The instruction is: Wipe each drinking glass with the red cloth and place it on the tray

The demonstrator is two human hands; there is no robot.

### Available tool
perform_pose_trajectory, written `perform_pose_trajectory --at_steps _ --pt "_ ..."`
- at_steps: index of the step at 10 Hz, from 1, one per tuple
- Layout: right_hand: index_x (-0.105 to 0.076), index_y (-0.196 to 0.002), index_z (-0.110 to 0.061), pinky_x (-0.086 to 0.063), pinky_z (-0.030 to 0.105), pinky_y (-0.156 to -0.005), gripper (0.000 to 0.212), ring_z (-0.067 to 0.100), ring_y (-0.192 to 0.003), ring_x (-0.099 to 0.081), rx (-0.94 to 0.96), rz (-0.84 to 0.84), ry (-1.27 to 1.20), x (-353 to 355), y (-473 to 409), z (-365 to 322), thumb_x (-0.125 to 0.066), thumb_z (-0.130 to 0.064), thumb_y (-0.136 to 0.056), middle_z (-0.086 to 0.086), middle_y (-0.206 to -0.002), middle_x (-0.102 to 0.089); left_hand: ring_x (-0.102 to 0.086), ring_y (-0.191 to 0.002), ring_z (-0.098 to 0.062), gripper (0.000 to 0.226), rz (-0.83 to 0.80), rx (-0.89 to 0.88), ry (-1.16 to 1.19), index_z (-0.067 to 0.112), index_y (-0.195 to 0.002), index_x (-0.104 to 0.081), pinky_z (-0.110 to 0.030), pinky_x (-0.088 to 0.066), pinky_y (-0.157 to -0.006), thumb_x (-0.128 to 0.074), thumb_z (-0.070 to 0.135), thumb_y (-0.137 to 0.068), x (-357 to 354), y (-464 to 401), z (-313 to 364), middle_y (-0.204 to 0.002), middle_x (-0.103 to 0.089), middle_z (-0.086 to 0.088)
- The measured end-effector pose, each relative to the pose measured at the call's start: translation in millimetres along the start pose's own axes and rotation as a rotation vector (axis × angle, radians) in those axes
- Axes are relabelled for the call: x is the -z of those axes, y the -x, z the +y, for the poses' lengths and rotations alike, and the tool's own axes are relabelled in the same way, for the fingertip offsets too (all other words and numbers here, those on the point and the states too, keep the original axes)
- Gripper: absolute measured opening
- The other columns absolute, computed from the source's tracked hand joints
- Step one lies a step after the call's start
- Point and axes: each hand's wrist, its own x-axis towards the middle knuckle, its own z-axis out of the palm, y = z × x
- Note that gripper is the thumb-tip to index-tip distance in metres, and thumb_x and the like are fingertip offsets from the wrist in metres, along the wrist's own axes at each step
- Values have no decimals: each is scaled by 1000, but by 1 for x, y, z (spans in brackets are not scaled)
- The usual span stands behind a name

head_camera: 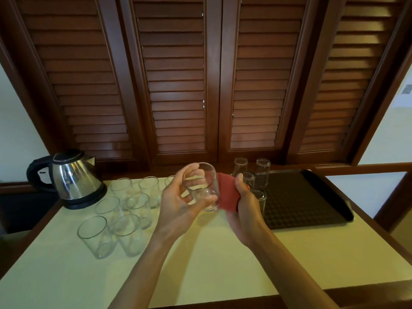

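Observation:
My left hand (178,197) holds a clear drinking glass (204,186) tilted above the table, its mouth turned toward me. My right hand (245,201) grips the red cloth (227,195), which lies against the far side of that glass. Several upright glasses (129,210) stand in a group on the table at the left. The dark tray (307,197) lies at the right, and several glasses (262,172) stand upside down on its left part, one partly hidden behind my right hand.
A steel electric kettle (73,177) stands at the table's back left corner. The pale tabletop (200,264) has a wooden rim. Dark louvred wooden doors (178,85) rise directly behind the table.

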Motion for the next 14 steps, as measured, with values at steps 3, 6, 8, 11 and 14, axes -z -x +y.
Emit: perform_pose_trajectory --at_steps 3,6,8,11,14 --pt "-46 -148 -24 -47 42 -110 62 15 -135 -51 538 -282 525 -15 15 13 -44 -61 -98 -11 -145 -49 -65 -105 2 83 -33 -248 -451 27 -139 -61 -9 -51 -83 -93 47 -65 7 -10 11 -119 -68 14" --pt "-52 -142 -31 -44 20 -100 58 16 -121 -60 664 -452 1129 8 3 3 -30 -65 -101 1 -133 -64 -64 -91 -27 73 -95 -624 -1020 21 -131 -67 -47 -58 -74 -90 25 -62 18 -27 12 -118 -71 3" --pt "-64 -115 -36 -48 11 -73 26 -6 -85 -64 377 -425 660 -7 25 4 -43 -42 -101 -19 -88 -70 -59 -88 -25 79 -136 -765 -1102 20 -131 -69 -43 -53 -70 -98 24 -57 19 -34 24 -116 -72 4" --pt "-59 -133 -5 -24 42 -124 50 3 -139 -43 841 -706 1357 18 -17 -9 -58 15 -87 3 -136 -60 -55 -85 -22 76 -311 -669 -1046 24 -132 -68 -44 -54 -71 -85 31 -58 24 -45 25 -111 -69 10" --pt "-45 -148 -15 -9 50 -126 69 9 -144 -36 759 -811 1520 29 -14 -9 -63 6 -85 4 -148 -51 -51 -91 -20 75 -287 -675 -1010 29 -134 -64 -47 -53 -74 -83 26 -61 27 -40 8 -116 -68 13"
